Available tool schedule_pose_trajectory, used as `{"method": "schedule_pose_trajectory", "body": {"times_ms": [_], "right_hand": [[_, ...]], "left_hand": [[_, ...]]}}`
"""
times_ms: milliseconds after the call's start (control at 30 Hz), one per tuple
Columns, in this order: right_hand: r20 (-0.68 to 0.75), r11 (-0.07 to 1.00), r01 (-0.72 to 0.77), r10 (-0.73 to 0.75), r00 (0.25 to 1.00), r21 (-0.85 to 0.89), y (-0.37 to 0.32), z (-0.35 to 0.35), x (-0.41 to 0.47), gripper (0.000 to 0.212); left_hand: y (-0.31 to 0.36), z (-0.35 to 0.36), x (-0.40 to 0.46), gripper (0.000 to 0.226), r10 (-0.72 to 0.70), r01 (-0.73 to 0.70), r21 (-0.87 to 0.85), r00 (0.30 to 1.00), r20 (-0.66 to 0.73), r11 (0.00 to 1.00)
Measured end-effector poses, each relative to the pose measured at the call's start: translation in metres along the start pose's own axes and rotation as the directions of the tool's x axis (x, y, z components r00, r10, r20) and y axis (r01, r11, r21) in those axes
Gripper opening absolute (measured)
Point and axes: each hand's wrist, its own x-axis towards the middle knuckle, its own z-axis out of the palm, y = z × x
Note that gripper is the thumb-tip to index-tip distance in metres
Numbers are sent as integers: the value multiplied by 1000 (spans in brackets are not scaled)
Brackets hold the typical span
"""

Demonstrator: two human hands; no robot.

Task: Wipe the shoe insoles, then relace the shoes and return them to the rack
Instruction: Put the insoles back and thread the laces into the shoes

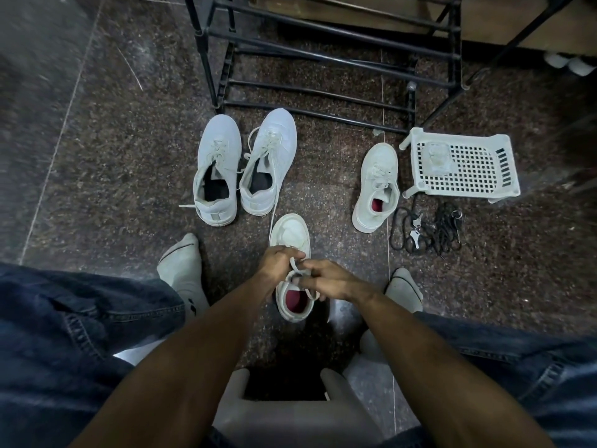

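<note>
A small white sneaker with a red insole (292, 234) stands on the dark floor between my feet, toe pointing away. My left hand (278, 260) and my right hand (326, 281) meet over its tongue, each pinching a strand of its white lace (295, 265). Its laced partner (376, 185) lies further right. A larger white pair, the left shoe (217, 166) and the right shoe (269, 158), sits ahead with dark insoles and loose laces. The black metal shoe rack (323, 53) stands beyond them.
A white perforated plastic basket (462, 163) lies to the right of the rack, with a tangle of black laces and keys (426, 231) in front of it. My socked feet (182, 266) flank the shoe. I sit on a grey stool (290, 412).
</note>
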Motion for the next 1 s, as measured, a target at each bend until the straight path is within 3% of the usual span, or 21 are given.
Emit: {"method": "schedule_pose_trajectory", "body": {"times_ms": [67, 200, 267, 333, 433, 567, 667, 833, 900, 1000], "right_hand": [[-99, 999, 43, -43, 994, 7, 3, 7, 6, 7], [-217, 993, -15, 39, 975, 113, 11, 20, 20, 45], [-254, 979, -47, 98, 962, 200, 7, 23, 21, 42], [-276, 945, -65, 159, 948, 321, 1, 23, 17, 33], [-244, 856, -104, 257, 935, 506, 0, 20, 13, 16], [-171, 795, -167, 321, 932, 583, -2, 18, 12, 11], [-155, 766, -197, 360, 920, 611, -7, 16, 13, 10], [-187, 770, -219, 400, 897, 599, -12, 15, 16, 11], [-226, 796, -179, 366, 903, 578, -10, 15, 18, 16], [-298, 870, -66, 238, 924, 489, -4, 19, 20, 15]], "left_hand": [[0, 0, 0, 11, 4, -4, 3, 1000, -4, 1000], [-2, -2, 1, 10, 77, -74, 164, 997, -11, 984], [-3, -6, 1, 12, 173, -174, 318, 984, 32, 932], [-6, -11, 1, 6, 242, -263, 492, 964, 107, 830], [-9, -20, -6, 7, 240, -288, 671, 957, 166, 684], [-11, -32, -15, 8, 279, -317, 826, 939, 202, 467], [-11, -38, -14, 17, 372, -434, 860, 870, 323, 268], [-10, -42, -12, 13, 471, -585, 810, 706, 529, -32], [-10, -41, -11, 11, 455, -590, 807, 718, 527, -3], [-7, -38, -10, 11, 397, -507, 808, 837, 377, 300]]}}
